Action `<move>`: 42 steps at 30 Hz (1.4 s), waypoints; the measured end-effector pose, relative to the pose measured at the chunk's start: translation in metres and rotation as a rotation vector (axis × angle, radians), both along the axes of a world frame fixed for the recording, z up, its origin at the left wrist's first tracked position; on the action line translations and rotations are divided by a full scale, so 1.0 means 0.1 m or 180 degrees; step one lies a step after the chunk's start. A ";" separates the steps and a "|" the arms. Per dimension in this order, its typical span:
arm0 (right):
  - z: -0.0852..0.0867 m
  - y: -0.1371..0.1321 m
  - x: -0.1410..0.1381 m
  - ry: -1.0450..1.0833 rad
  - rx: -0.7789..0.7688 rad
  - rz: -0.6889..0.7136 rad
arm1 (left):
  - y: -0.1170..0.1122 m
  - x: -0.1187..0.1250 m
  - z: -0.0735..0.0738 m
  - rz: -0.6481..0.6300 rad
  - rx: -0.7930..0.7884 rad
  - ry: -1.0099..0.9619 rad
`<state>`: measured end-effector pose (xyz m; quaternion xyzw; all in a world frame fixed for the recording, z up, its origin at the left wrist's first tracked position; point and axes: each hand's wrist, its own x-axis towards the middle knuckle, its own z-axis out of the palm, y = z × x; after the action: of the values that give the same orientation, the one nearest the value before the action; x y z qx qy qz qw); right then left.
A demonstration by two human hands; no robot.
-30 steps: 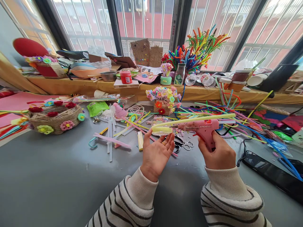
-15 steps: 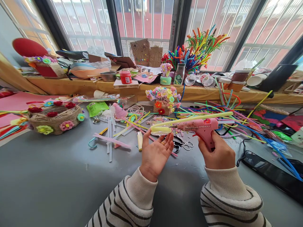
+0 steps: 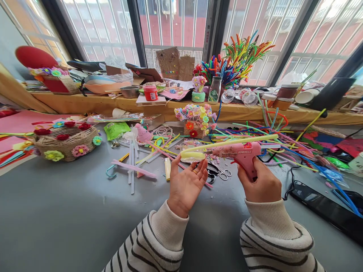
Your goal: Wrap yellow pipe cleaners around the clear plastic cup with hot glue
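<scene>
The right hand (image 3: 262, 185) is clenched round the grip of a pink glue gun (image 3: 244, 153), held above the middle of the grey table (image 3: 70, 211) with its nozzle pointing left. The left hand (image 3: 185, 185) is palm up with fingers loosely spread, its fingertips at the folded end of a yellow pipe cleaner (image 3: 227, 143) that runs right along the top of the gun; whether it pinches the stem I cannot tell. Scissors (image 3: 218, 173) lie just beyond the hands, and a woven basket (image 3: 66, 141) with flowers stands far left.
</scene>
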<state>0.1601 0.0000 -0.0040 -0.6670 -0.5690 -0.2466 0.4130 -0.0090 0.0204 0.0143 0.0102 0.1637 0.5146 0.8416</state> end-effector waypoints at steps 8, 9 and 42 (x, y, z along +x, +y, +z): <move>-0.01 0.01 0.01 0.0049 -0.0051 -0.0066 | 0.00 0.00 0.00 -0.0001 0.0013 0.0000; 0.00 0.01 0.00 0.0040 -0.0090 -0.0056 | 0.00 0.00 -0.01 -0.0002 0.0021 -0.0001; -0.08 -0.20 0.77 0.1350 -0.1252 -0.1203 | 0.02 -0.08 0.03 0.0186 0.0009 0.0184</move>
<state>0.2369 -0.0195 -0.0117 -0.8639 -0.3735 -0.0602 0.3326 -0.0173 0.0221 0.0170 0.0214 0.1875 0.5386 0.8211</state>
